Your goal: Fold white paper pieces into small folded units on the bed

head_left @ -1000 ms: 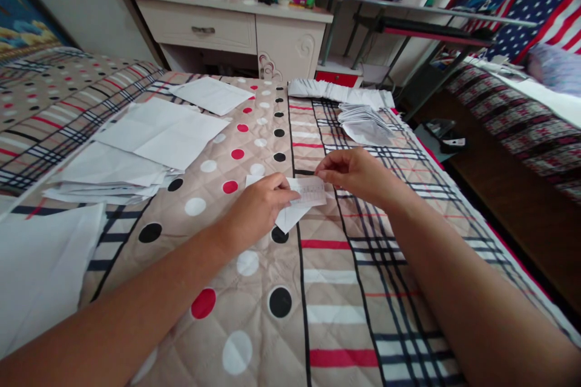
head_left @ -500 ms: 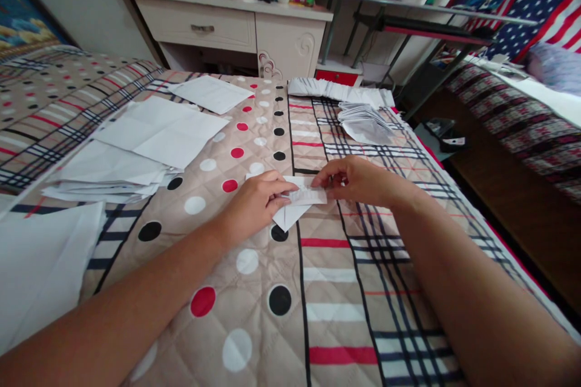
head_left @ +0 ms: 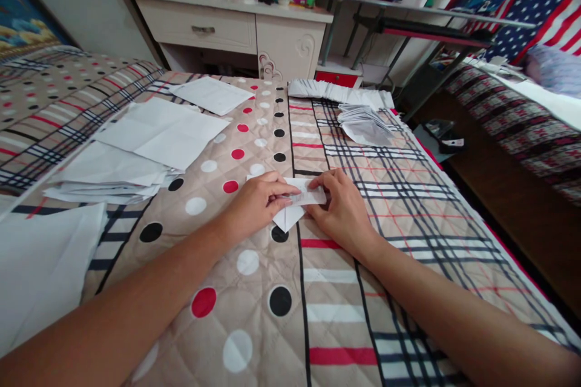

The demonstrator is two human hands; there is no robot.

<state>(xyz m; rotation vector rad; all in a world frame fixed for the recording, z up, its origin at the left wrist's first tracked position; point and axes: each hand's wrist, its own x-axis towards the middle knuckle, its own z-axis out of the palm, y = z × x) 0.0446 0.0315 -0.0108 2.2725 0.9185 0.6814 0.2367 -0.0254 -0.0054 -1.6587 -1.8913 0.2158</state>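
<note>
A small folded white paper (head_left: 303, 199) lies on the quilted bedspread (head_left: 254, 308) in the middle of the view. My left hand (head_left: 255, 202) rests on its left half, fingers curled together and pressing it down. My right hand (head_left: 340, 208) lies against its right and lower edge, fingers bent and pushing on the fold. Part of the paper is hidden under both hands.
Loose white sheets (head_left: 136, 145) are spread at the left, with another sheet (head_left: 40, 266) at the near left edge. A pile of folded papers (head_left: 365, 124) and a long row of them (head_left: 340, 92) lie at the far side. A dresser (head_left: 236, 30) stands behind; the floor drops off at right.
My right hand has come down from above the paper's right end to its lower right edge on the bedspread. The left hand has stayed on the paper.
</note>
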